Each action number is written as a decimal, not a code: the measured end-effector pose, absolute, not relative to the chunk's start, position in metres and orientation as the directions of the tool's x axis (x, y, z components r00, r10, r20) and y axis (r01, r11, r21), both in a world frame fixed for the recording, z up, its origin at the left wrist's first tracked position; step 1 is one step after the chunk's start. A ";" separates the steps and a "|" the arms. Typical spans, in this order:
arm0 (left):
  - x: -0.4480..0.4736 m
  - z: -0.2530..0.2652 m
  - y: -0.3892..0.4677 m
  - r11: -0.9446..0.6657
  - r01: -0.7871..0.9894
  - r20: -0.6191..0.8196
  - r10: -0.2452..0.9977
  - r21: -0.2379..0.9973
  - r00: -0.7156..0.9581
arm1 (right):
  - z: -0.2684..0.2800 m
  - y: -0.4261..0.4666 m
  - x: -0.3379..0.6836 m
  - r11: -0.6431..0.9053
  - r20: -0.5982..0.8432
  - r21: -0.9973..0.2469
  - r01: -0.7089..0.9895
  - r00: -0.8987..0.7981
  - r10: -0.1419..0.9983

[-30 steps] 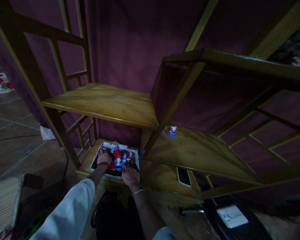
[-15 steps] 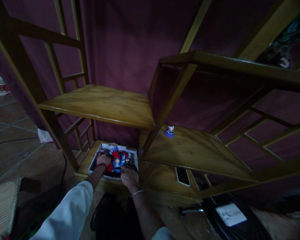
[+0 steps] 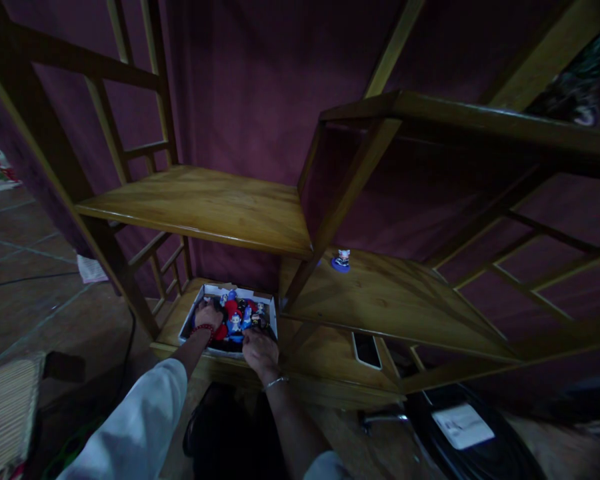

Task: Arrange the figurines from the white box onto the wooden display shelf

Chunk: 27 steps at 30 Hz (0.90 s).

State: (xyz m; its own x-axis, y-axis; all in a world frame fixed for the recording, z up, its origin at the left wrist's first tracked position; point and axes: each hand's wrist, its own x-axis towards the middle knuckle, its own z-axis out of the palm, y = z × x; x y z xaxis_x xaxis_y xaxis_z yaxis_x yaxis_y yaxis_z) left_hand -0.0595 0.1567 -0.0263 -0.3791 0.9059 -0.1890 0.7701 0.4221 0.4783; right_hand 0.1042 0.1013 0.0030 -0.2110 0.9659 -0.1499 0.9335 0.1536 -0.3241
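A shallow white-edged box (image 3: 184, 331) stands on the low left shelf, filled with several small figurines in blue, red and black. My left hand (image 3: 209, 316), with a red bead bracelet at the wrist, reaches into its left side; the fingertips are lost among dark pieces. Over the front right part of the box, my right hand (image 3: 260, 348), wearing a silver bracelet, has its fingers bent down at the toys. What it grips, if anything, is hidden. Between the hands lies a blue-and-white figurine (image 3: 235, 323). A red piece (image 3: 221, 331) is beside my left hand.
Above the box is a wooden shelf board (image 3: 205, 203). One small figurine on a purple base (image 3: 341, 261) stands on the right shelf (image 3: 380, 297). Below it lies a white-framed phone or tablet (image 3: 367, 351). A black object with a white label (image 3: 463, 427) is at the lower right.
My hands stay in the box in nearly the same places. The view has shifted very slightly; no figurine has visibly moved.
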 end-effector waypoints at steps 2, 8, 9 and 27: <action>-0.059 -0.027 0.156 0.417 0.780 -0.177 0.908 0.467 -0.379 | 0.004 0.101 0.104 0.153 -0.147 -0.326 0.933 -0.210 0.967; -0.060 -0.030 0.154 0.394 0.760 -0.112 0.911 0.517 -0.397 | 0.004 0.100 0.103 0.148 -0.152 -0.321 0.935 -0.205 0.967; -0.060 -0.030 0.154 0.398 0.754 -0.107 0.908 0.524 -0.405 | 0.004 0.100 0.103 0.150 -0.147 -0.325 0.934 -0.207 0.967; -0.061 -0.018 0.152 0.373 0.597 -0.094 0.890 0.710 -0.445 | 0.010 0.099 0.106 0.118 -0.180 -0.337 0.934 -0.187 0.966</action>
State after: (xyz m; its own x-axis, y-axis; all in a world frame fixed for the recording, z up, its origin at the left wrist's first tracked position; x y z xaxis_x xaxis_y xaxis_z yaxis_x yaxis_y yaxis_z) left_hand -0.0611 0.1519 -0.0175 -0.4454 0.8904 -0.0938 0.5967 0.3733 0.7103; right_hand 0.1058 0.0986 0.0096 -0.1869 0.9658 -0.1799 0.9340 0.1180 -0.3371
